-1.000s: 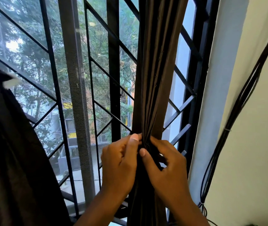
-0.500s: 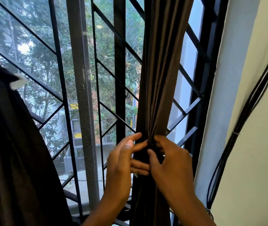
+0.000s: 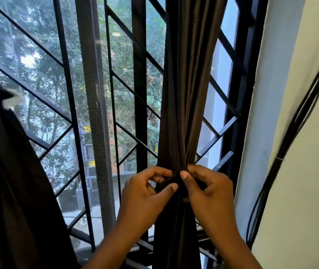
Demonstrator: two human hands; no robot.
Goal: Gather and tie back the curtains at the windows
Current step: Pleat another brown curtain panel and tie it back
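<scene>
Since the frame half a second ago, the left hand (image 3: 145, 193) has curled its formerly extended fingers, and both hands have drawn slightly apart along a dark narrow fabric tie band (image 3: 167, 183). That hand now pinches the band between thumb and bent fingers. The right hand (image 3: 206, 188) is clamped on the band's other side, thumb tip against the gathered cloth. One dark brown smooth-woven curtain (image 3: 184, 84) hangs bunched into vertical pleats right of centre, cinched where the two hands meet. A second dark curtain (image 3: 13, 181), loose and matte, fills the lower left. Behind both stands a black metal window grille (image 3: 65, 61) of upright and diagonal bars, with a grey mesh screen strip (image 3: 94, 105) running vertically between bars. Green trees show through the glass. On the pale painted wall (image 3: 310, 171) at right, a bundle of black cables (image 3: 290, 129) runs diagonally; the number of strands cannot be counted
</scene>
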